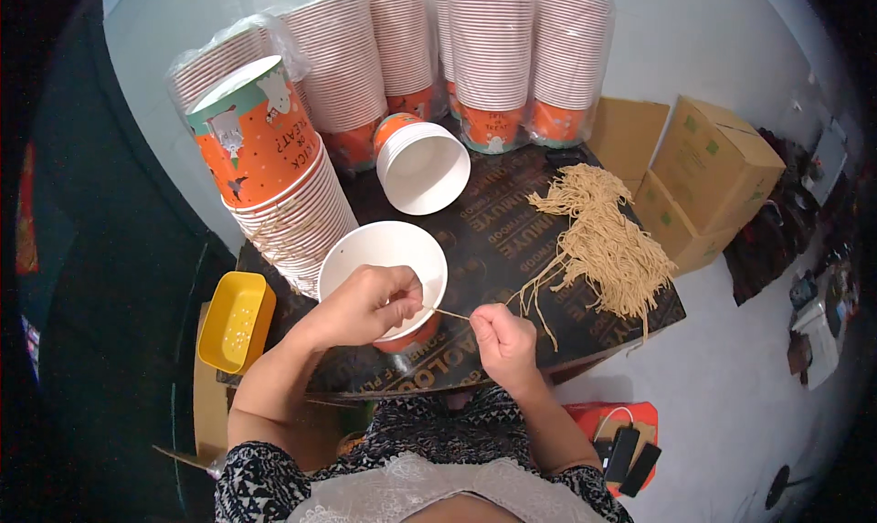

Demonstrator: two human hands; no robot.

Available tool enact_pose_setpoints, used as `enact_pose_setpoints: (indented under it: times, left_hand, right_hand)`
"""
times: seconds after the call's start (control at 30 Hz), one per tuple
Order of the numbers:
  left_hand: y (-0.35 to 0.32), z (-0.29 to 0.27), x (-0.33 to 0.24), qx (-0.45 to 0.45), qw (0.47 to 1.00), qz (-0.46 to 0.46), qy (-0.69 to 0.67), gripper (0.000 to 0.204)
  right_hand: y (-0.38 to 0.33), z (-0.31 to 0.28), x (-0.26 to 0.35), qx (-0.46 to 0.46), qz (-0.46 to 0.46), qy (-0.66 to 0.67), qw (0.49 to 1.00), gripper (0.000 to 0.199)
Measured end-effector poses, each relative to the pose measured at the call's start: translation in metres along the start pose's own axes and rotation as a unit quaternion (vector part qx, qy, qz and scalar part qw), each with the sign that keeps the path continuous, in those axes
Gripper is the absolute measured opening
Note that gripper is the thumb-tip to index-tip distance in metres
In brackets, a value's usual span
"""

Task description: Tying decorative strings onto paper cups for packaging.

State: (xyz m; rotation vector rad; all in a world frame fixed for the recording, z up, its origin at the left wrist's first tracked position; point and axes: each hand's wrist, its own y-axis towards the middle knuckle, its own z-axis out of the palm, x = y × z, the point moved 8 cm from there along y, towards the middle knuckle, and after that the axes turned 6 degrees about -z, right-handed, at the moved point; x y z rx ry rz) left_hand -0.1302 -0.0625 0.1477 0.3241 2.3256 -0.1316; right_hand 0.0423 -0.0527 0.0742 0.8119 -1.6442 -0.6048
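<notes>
A white-lined paper bucket (pixel 338 265) with an orange outside stands upright near the table's front edge. Over its rim, my left hand (pixel 364 306) is closed in a pinch on one end of a thin tan cord (pixel 451 315). My right hand (pixel 505 342), to the right of the bucket, pinches the cord too, and the piece between them is stretched straight. What my left fingertips do at the bucket's wall is partly hidden by the hand. To the right lies a loose pile of tan cords (pixel 614 258), some strands trailing toward my right hand.
A tall leaning stack of orange paper buckets (pixel 283 203) with cords hanging on it stands at left, beside a yellow plastic tray (pixel 236 322). Several nested buckets (pixel 425 169) lie sideways behind. Plastic-wrapped bucket stacks (pixel 493 57) line the table's back. Cardboard boxes (pixel 717 167) stand at right.
</notes>
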Motion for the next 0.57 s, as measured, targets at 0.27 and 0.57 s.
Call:
enact_pose_setpoints:
  times: [0.27,0.57]
  left_hand:
    - [-0.017,-0.029,0.007,-0.102,0.991,0.078,-0.047,0.019]
    - [-0.052,-0.059,0.007,-0.019,0.974,0.137,0.179,0.051]
  right_hand:
    - [0.037,0.027,0.031,0.133,-0.064,0.040,0.988,0.024]
    - [0.046,0.014,-0.017,0.140,-0.039,0.202,0.969,0.006]
